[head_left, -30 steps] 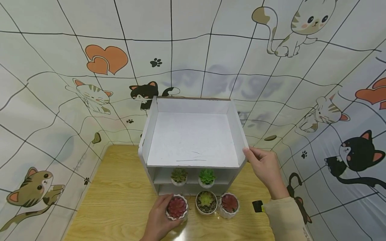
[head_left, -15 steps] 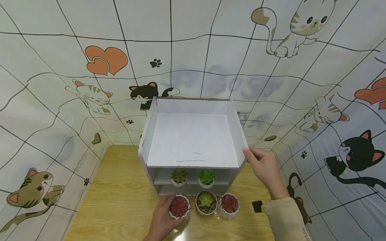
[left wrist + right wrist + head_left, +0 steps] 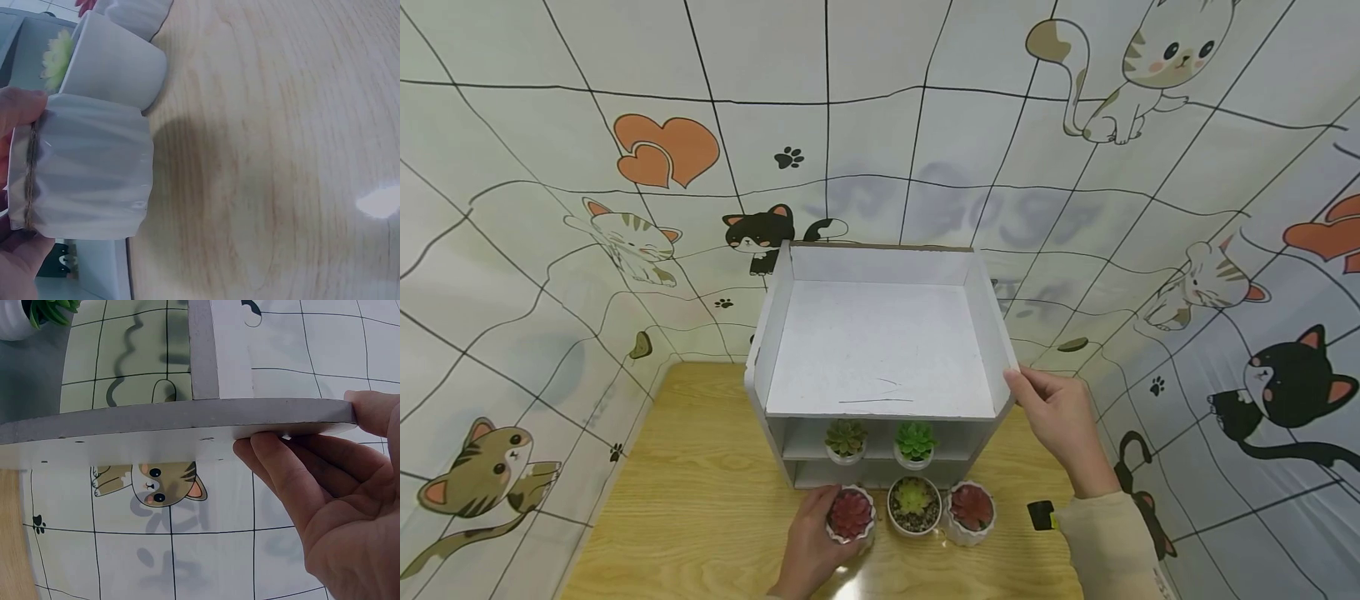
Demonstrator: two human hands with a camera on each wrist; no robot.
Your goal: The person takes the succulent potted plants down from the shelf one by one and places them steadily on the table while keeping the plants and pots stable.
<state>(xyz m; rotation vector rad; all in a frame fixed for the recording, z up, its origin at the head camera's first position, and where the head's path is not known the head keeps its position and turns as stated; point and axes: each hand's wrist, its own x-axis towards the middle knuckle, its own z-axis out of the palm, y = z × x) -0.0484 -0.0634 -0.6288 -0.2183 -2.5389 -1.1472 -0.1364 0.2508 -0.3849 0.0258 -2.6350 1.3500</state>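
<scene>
My left hand grips a white fluted pot with a red succulent by its rim, in front of the shelf. The left wrist view shows the pot's ribbed side and a twine band below the rim, thumb and fingers on either side. Just right of it stands a round white pot with a yellow-green succulent, then another red succulent pot. With thumb and fingers, my right hand pinches the right side panel of the white shelf at its front upper corner.
Two small potted succulents, one dull green and one bright green, stand on the shelf's middle level. A small black object lies on the wooden table at right. Cat-printed cloth surrounds the table at back and sides.
My left hand has slid the red succulent pot slightly right, closer to the yellow-green one. My right hand has stayed on the shelf's side panel.
</scene>
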